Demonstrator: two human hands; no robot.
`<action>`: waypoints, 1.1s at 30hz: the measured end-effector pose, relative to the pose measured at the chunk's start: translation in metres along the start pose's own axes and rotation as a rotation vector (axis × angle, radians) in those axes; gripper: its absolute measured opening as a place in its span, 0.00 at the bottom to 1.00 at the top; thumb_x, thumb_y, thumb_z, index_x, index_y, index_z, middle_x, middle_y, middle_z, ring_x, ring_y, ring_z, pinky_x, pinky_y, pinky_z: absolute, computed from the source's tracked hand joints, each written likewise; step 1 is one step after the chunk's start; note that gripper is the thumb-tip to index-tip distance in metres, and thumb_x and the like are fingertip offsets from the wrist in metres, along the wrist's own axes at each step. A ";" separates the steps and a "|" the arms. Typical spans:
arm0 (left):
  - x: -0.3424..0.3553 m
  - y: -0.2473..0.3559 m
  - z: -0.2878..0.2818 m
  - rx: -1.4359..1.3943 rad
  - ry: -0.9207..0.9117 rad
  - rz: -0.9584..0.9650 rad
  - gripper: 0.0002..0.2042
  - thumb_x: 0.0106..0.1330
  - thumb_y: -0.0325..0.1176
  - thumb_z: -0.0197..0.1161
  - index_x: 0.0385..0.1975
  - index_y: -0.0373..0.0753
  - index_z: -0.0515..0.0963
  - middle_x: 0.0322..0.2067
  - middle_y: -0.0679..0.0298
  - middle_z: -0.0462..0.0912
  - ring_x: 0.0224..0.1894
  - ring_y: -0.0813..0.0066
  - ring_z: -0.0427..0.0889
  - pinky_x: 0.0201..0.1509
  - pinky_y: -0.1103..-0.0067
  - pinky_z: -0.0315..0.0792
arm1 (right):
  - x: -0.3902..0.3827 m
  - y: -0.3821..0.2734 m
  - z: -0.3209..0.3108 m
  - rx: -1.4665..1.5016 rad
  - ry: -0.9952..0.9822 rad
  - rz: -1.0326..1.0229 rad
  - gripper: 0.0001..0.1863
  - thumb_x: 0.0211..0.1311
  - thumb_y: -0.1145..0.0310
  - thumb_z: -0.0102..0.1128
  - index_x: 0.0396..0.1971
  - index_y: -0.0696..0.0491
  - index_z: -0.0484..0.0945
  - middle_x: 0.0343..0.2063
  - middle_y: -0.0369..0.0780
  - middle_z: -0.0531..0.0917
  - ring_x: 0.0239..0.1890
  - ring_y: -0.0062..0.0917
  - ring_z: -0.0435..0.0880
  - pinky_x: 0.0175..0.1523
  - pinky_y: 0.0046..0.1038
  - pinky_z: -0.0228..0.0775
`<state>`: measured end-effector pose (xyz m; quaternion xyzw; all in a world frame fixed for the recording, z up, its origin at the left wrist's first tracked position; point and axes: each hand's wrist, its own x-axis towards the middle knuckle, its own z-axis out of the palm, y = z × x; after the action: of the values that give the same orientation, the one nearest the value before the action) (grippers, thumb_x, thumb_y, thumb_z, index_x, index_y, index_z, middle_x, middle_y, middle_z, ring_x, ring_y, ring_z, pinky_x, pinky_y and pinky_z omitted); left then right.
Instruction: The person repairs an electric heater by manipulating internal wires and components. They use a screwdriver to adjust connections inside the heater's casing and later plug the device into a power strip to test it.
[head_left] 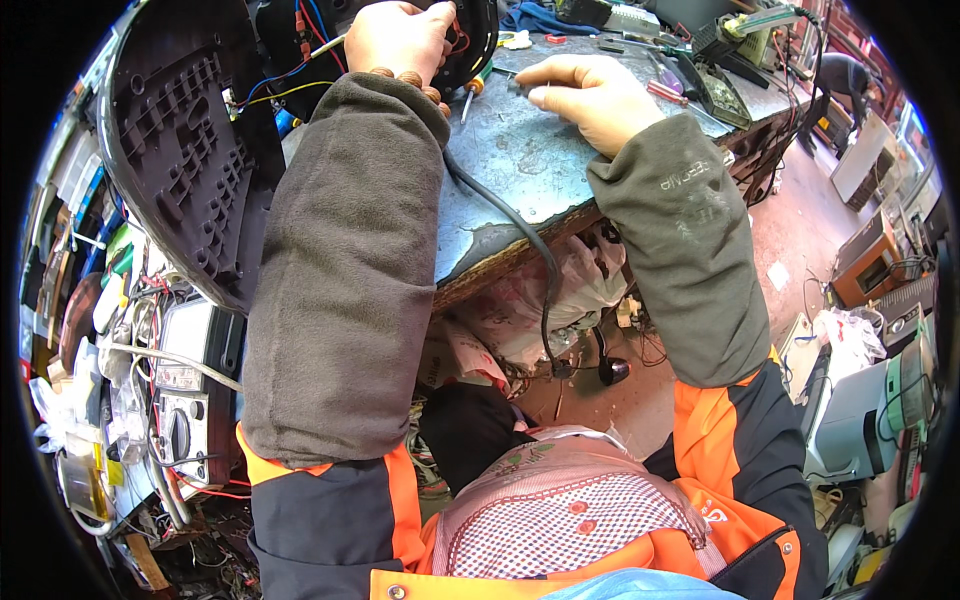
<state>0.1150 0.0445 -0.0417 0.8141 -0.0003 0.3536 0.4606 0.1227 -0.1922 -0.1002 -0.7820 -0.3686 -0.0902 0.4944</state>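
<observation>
An opened black plastic housing (190,150) stands tilted at the left of the workbench (530,150). Red, blue and yellow wires (290,92) run inside it. My left hand (395,42) reaches into the housing's upper part with its fingers curled in; what they hold, if anything, is hidden. A beaded bracelet (410,80) circles that wrist. Close by lies a screwdriver (476,86) with a yellow-green handle. My right hand (595,95) hovers over the metal bench top, thumb and forefinger stretched left and slightly apart. I see nothing clearly between them.
A black cable (500,205) drops over the bench's front edge. Tools and an open dark case (715,92) lie at the bench's right. A multimeter (190,425) and tangled leads crowd the left. Boxes and a grey-green appliance (855,425) stand at right; another person (843,78) bends far off.
</observation>
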 end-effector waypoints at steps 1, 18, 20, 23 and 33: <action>0.000 0.001 0.001 -0.004 -0.001 0.002 0.20 0.70 0.44 0.75 0.45 0.29 0.87 0.31 0.56 0.92 0.29 0.75 0.89 0.33 0.79 0.84 | 0.000 0.006 0.003 0.044 0.080 -0.008 0.25 0.71 0.73 0.68 0.67 0.54 0.79 0.51 0.37 0.86 0.54 0.22 0.84 0.64 0.26 0.75; -0.004 0.015 0.007 -0.013 0.003 -0.056 0.16 0.70 0.42 0.71 0.37 0.30 0.89 0.28 0.58 0.92 0.28 0.75 0.91 0.35 0.76 0.84 | 0.005 -0.003 -0.004 0.181 0.120 -0.006 0.14 0.70 0.74 0.65 0.54 0.56 0.86 0.40 0.36 0.89 0.42 0.19 0.85 0.51 0.24 0.78; -0.004 0.014 0.008 -0.058 0.005 -0.058 0.16 0.70 0.40 0.70 0.34 0.29 0.88 0.27 0.56 0.92 0.24 0.75 0.89 0.30 0.76 0.83 | 0.015 -0.013 -0.001 0.179 0.123 -0.020 0.15 0.70 0.75 0.64 0.55 0.55 0.86 0.40 0.37 0.89 0.43 0.20 0.86 0.53 0.25 0.78; -0.004 0.017 -0.004 -0.106 -0.045 -0.057 0.18 0.70 0.40 0.72 0.39 0.26 0.85 0.30 0.55 0.90 0.25 0.73 0.88 0.28 0.78 0.84 | 0.047 -0.027 0.008 0.058 0.142 -0.181 0.19 0.71 0.78 0.62 0.61 0.57 0.81 0.48 0.37 0.86 0.49 0.20 0.84 0.59 0.24 0.76; 0.006 0.015 -0.014 -0.163 -0.167 -0.099 0.15 0.76 0.35 0.66 0.43 0.24 0.83 0.38 0.51 0.89 0.31 0.68 0.91 0.33 0.78 0.87 | 0.090 -0.023 0.051 0.187 0.318 -0.308 0.12 0.65 0.76 0.70 0.48 0.52 0.89 0.40 0.40 0.90 0.45 0.26 0.89 0.52 0.30 0.85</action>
<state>0.1066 0.0480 -0.0221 0.7996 -0.0272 0.2602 0.5405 0.1603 -0.1004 -0.0637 -0.6434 -0.4078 -0.2521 0.5968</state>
